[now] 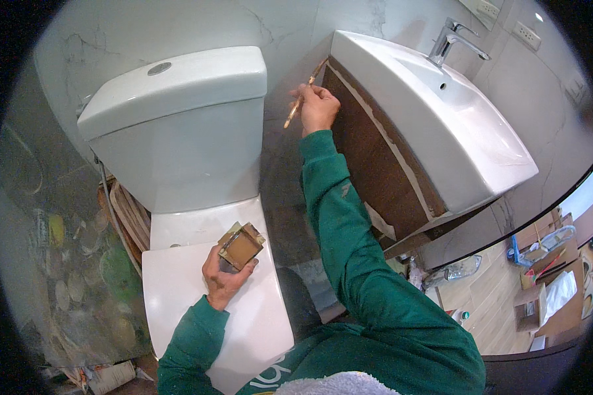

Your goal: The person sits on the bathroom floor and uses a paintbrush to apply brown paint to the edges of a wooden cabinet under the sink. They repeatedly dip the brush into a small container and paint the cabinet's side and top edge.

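While the left hand (223, 276) grips a small square carton of brown paint (241, 245) above the closed white toilet lid (204, 309) at about seven o'clock, the right hand (317, 108) is closed around a thin brush (304, 93) near twelve o'clock. The brush tip touches the upper corner of the dark brown cabinet side (375, 164) beneath the white basin (454, 125), just right of the toilet cistern (178, 125).

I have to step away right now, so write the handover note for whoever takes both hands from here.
Right hand: fingers shut on a thin brush, tip at the top back corner of the brown cabinet under the sink.
Left hand: holds a small square tub of brown paste over the closed toilet lid.
Done: pale strip runs along the cabinet's top edge.
Left: cannot tell how much.
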Tool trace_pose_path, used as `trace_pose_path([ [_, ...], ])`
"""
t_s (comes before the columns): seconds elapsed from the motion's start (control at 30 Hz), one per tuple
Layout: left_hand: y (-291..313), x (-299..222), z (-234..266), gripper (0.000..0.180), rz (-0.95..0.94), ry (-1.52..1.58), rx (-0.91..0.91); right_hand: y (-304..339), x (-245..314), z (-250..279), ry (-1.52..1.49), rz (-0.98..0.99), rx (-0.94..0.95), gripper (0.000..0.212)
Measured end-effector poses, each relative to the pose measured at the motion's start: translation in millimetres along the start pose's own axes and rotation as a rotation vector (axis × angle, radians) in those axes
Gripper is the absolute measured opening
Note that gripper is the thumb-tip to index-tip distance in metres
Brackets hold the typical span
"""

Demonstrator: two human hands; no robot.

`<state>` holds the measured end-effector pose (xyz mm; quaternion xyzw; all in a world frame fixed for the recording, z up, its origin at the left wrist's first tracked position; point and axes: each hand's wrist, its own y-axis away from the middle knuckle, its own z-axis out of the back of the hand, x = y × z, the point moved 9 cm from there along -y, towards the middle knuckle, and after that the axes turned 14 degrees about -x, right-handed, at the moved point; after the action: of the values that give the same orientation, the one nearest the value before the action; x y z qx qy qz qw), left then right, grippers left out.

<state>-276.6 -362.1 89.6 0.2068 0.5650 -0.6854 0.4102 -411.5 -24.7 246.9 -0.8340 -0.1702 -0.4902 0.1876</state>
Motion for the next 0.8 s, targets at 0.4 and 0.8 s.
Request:
trace_pose_path([
  [0.4, -1, -1, 0, 0.061, -0.011, -0.037, 0.009, -9, -5, 5, -0.028, 0.017, -0.032, 0.016],
  [0.8, 0, 4, -2, 0.059, 0.039, -0.01, 0.014, 3, -3, 14, 0.038, 0.002, -0.009, 0.017],
])
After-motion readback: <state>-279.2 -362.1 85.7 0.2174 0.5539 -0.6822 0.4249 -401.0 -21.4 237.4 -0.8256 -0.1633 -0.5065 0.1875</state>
